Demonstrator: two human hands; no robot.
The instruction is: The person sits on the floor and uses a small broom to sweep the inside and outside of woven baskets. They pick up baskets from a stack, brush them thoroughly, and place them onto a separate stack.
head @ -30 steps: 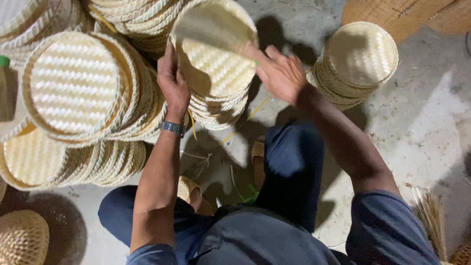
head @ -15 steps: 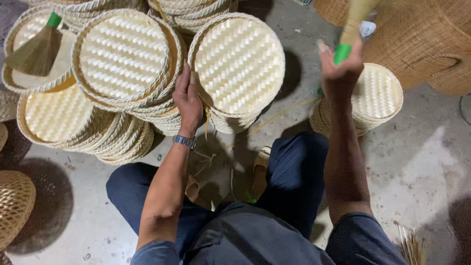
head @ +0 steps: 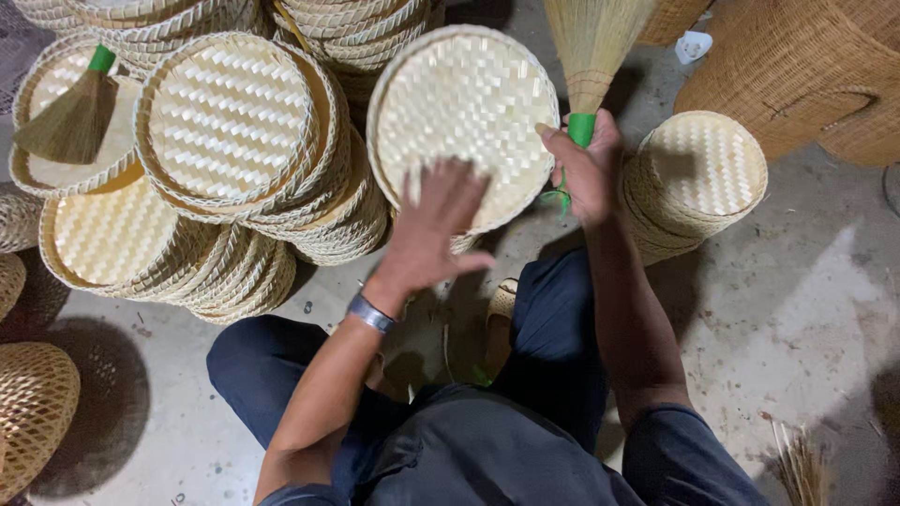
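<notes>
Left hand (head: 436,230) spread flat, grip apart, on tray (head: 464,117) topping its stack. Right hand (head: 586,169) just beside, grip clamped on brush (head: 595,52), bristles upward, handle upright by tray's right rim.

- a basket-weaving workshop, by the look of it
- stacks of woven trays (head: 225,122) crowd the bare concrete floor (head: 797,319)
- big wicker baskets (head: 806,66) and grass brushes (head: 70,117) lie about
</notes>
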